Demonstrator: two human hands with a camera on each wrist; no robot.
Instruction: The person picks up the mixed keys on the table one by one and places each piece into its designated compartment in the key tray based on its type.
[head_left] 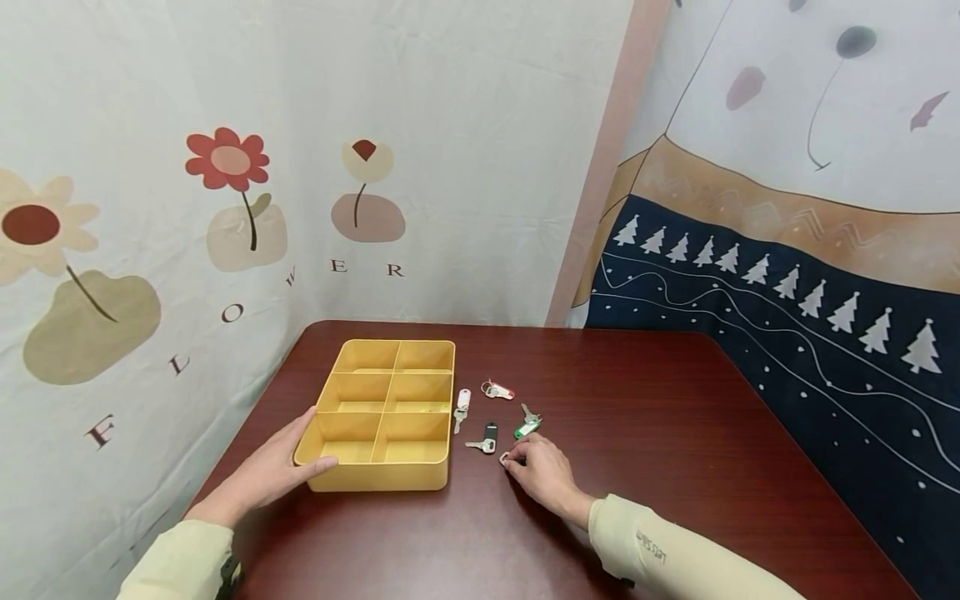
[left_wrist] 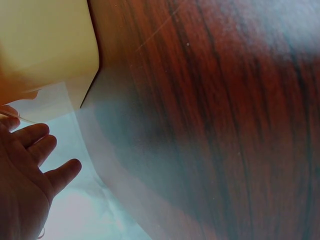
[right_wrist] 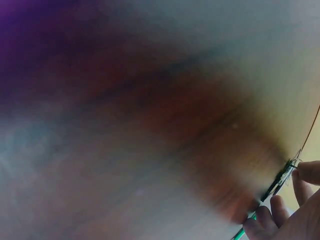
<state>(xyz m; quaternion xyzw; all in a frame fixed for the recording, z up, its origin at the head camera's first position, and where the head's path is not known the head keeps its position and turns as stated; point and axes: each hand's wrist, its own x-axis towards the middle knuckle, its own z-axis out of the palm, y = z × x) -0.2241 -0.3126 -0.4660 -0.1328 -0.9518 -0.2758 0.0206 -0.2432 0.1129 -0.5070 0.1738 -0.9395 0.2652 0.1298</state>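
Note:
A yellow box [head_left: 414, 477] with several compartments stands on the table, left of the keys. My left hand [head_left: 267, 463] rests against its near left corner, thumb on the front wall and fingers along the left side. In the left wrist view those fingers [left_wrist: 62, 176] are spread and fairly straight. With thumb and forefinger my right hand [head_left: 543, 473] pinches a small pale key ring [head_left: 505, 458], mostly hidden by the fingertips, low over the table. Just beyond lie a key with a green tag [head_left: 528, 427] and a key with a black tag [head_left: 489, 440].
Farther back on the brown table [head_left: 600, 375] lie a key with a white tag [head_left: 463, 402], close to the box's right wall, and a key with a red-and-white tag [head_left: 498, 390]. A flower-printed curtain [head_left: 465, 167] hangs behind, a dark tree-printed one [head_left: 750, 308] at the right.

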